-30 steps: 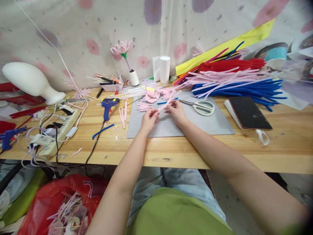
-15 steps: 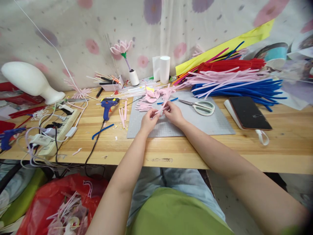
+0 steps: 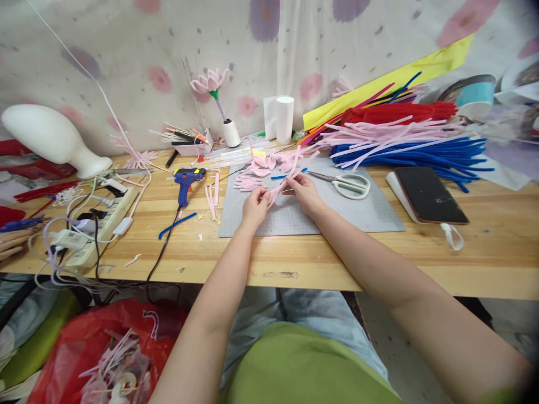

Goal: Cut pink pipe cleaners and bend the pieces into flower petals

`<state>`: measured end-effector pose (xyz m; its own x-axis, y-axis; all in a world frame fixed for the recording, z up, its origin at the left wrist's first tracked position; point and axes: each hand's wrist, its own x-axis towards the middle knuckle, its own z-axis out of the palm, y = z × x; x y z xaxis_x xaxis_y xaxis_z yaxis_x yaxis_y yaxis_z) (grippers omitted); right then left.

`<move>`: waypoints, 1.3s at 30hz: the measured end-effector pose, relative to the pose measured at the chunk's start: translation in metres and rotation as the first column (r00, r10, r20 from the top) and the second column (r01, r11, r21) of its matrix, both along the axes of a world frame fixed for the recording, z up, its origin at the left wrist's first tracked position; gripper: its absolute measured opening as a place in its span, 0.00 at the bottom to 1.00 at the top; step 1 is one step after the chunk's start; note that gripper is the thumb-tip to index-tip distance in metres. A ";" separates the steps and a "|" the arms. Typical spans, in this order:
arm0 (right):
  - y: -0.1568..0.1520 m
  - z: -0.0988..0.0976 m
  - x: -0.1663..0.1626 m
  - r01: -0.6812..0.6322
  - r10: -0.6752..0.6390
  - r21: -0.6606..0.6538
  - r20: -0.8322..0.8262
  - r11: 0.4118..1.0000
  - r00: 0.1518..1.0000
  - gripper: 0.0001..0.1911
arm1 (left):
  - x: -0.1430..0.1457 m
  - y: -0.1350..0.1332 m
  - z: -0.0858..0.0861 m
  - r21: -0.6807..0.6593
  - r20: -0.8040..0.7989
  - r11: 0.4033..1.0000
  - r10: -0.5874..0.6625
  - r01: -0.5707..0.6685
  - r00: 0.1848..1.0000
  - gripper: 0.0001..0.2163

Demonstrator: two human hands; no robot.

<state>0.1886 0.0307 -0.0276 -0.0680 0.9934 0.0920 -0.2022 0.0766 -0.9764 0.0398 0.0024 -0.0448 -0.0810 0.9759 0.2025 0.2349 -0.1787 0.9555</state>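
Over the grey cutting mat (image 3: 353, 216), my left hand (image 3: 255, 209) and my right hand (image 3: 305, 192) hold pink pipe cleaners (image 3: 275, 194) between them. The fingers of my left hand pinch the lower left end. My right hand is closed on them a little higher and to the right. Behind my hands lie pink petal shapes (image 3: 261, 164) made of bent pipe cleaners, with a row of short pink pieces (image 3: 247, 183) beside them. White-handled scissors (image 3: 351, 186) rest open to the right of my right hand. A short blue pipe cleaner (image 3: 279, 177) lies just behind my fingers.
At left are a blue glue gun (image 3: 184, 188) and a power strip (image 3: 105, 227) with tangled cables. Red, pink and blue pipe cleaner bundles (image 3: 408, 152) are piled at back right, near a phone (image 3: 429, 193). A pink flower (image 3: 210, 84) stands behind. Another person's hand (image 3: 17, 240) shows at far left.
My hands have moved slightly apart, and the pink pipe cleaners between them show more. At the far left, another person's hand has come into view by the second glue gun.
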 end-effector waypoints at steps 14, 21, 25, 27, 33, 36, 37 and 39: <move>0.014 -0.001 0.010 0.240 -0.241 0.021 0.045 0.970 0.969 0.12 | -0.003 -0.001 0.006 -0.033 0.017 0.999 -0.011 0.011 1.000 0.05; 0.006 0.007 0.006 0.031 -0.058 0.156 0.172 0.987 0.983 0.20 | 0.004 0.001 0.019 0.012 0.144 1.000 -0.006 0.005 0.990 0.09; 0.003 0.014 -0.004 -0.033 -0.022 0.239 0.222 0.970 0.975 0.19 | 0.010 0.000 0.022 -0.026 0.002 0.992 -0.123 0.123 0.992 0.07; 0.003 0.015 -0.006 -0.023 -0.039 0.259 0.231 0.965 0.972 0.17 | 0.012 -0.001 0.021 -0.042 0.017 0.989 -0.140 0.141 0.990 0.09; -0.003 0.007 -0.007 -0.151 0.069 0.163 0.426 0.975 0.902 0.16 | 0.009 -0.002 0.027 -0.164 0.408 0.984 0.134 -0.072 0.903 0.06; -0.008 0.007 -0.009 -0.227 0.126 0.152 0.490 0.962 0.863 0.15 | 0.006 -0.002 0.030 -0.228 0.473 0.970 0.186 -0.084 0.861 0.07; -0.010 0.007 -0.009 -0.233 0.124 0.158 0.508 0.960 0.853 0.15 | 0.005 -0.002 0.030 -0.238 0.493 0.967 0.197 -0.087 0.847 0.07; -0.012 0.010 -0.011 -0.232 0.113 0.156 0.544 0.960 0.832 0.14 | 0.004 -0.001 0.028 -0.237 0.531 0.967 0.213 -0.098 0.820 0.07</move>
